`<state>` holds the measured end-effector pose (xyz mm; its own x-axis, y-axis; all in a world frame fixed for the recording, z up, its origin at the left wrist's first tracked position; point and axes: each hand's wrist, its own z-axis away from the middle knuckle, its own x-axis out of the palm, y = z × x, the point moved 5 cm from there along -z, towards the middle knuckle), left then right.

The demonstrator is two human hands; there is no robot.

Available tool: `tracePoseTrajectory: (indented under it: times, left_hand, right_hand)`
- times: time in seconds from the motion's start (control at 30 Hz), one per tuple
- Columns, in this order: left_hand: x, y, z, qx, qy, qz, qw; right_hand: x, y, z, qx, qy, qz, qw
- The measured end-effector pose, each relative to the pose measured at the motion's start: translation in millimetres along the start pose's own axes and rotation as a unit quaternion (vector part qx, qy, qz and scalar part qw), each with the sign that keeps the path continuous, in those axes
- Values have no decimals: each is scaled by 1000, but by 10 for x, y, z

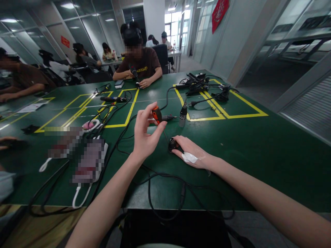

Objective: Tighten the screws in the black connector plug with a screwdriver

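A large green desk (258, 148) marked with yellow tape lines (227, 115) fills the view and carries every item noted here. Across its far edge a seated person in a brown shirt (141, 67) works with both hands on the surface; a further person's arm rests at the far left edge. Black cables (155, 179) run in loops over the near half of the desk and pass beneath both forearms. A heap of black leads and adapters (196, 84) sits inside the far yellow rectangle, well apart from the hands. The left hand (146, 132) is raised clear of the desk, its grip closed by thumb and fingertips on the orange-and-black handle of a small screwdriver (157, 115); the handle stands at the top of the grip, above the palm, and a thin shaft runs down from it towards the connector. The right hand (192, 153) lies on the desk with a white patch on its back, its grip closed by fingertips around a small black round connector (172, 144), which sits on the desk at the fingertips, below and just right of the left hand. A small upright black-and-silver plug (183, 115) stands near the screwdriver, untouched.
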<state>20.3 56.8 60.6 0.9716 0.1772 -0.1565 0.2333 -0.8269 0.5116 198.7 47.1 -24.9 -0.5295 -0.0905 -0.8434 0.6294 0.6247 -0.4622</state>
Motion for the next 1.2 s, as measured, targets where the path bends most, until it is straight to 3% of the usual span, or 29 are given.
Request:
tracePoseTrajectory:
  times: [0.27,0.5,0.77,1.0,1.2]
  left_hand:
    - [64,48,33,-13,-58,51,997]
    - [-5,-3,-11,13,-1,6,1000]
    - [75,13,46,-22,-61,61,996]
    - [18,10,-5,26,-13,11,1000]
    - [56,2,26,-8,-42,28,999]
  right_hand:
    - [23,20,1,-5,6,-7,1000]
    - [22,7,9,-1,7,-4,1000]
    - [64,-43,-1,7,19,8,1000]
    - [81,-64,-2,10,21,7,1000]
    - [43,-58,-11,16,2,3,1000]
